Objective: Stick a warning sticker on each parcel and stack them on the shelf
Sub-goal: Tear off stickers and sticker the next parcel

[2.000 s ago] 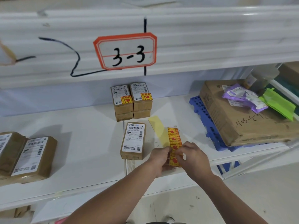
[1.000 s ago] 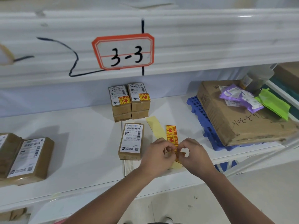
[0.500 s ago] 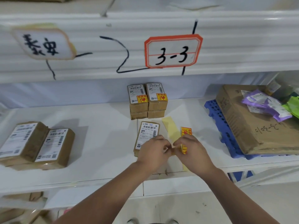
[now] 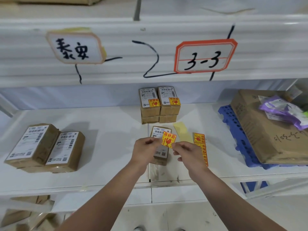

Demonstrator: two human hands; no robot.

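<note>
A yellow and red warning sticker (image 4: 168, 139) hangs in the air, pinched between my left hand (image 4: 145, 151) and my right hand (image 4: 188, 153). Right under it a small brown parcel (image 4: 160, 153) with a white label lies on the white shelf (image 4: 108, 147), partly hidden by my left hand. The sticker strip (image 4: 200, 145) lies to the right of it, beside a bare yellow backing strip (image 4: 182, 131). Behind stand two short stacks of stickered parcels (image 4: 160, 105). Two bigger parcels (image 4: 45, 148) without warning stickers lie at the left.
A large cardboard box (image 4: 266, 130) rests on a blue plastic pallet (image 4: 233, 129) at the right, with purple bags (image 4: 283, 110) on top. Above hangs the upper shelf front with a "3-3" label (image 4: 205, 56).
Both hands peeled one sticker off the strip and lifted it over the small parcel. The view swung to the left, bringing the left parcels further in.
</note>
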